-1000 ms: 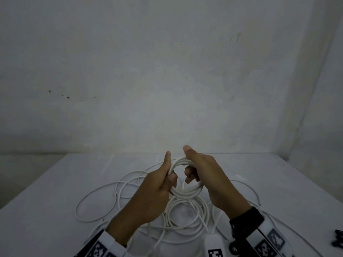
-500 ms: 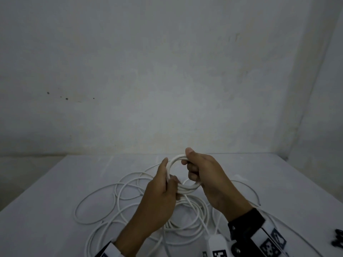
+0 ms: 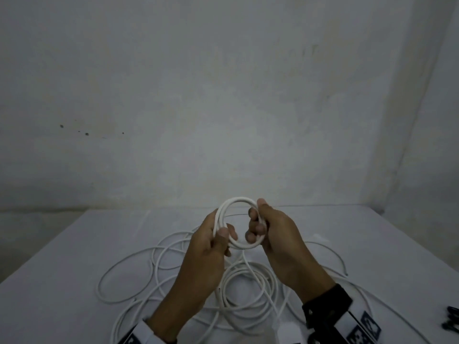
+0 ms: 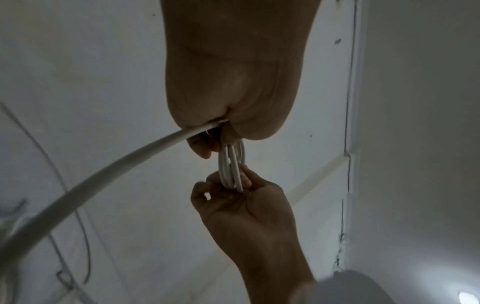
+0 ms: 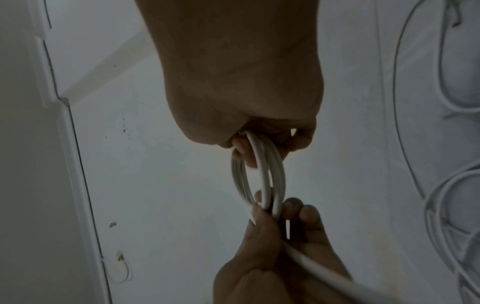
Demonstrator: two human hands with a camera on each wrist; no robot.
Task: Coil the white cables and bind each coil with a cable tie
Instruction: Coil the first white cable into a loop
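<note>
Grey tabletop (image 3: pixel 74 256), head: my left hand (image 3: pixel 203 256) and right hand (image 3: pixel 278 242) pinch coil (image 3: pixel 237 202) above loose cable (image 3: pixel 129 276) | left wrist: tail (image 4: pixel 103 170) exits my grip | right wrist: loops fan apart; a slack pinch could spring them.

We see a small coil (image 3: pixel 238 220) of white cable, a few turns thick, standing upright in the air above the surface (image 3: pixel 74 256), pinched on one side by the left hand (image 3: pixel 206 254) and on the other by the right hand (image 3: pixel 275 234). One strand trails down from the coil to the rest of the white cable (image 3: pixel 154 274), which lies in loose overlapping loops on the surface
</note>
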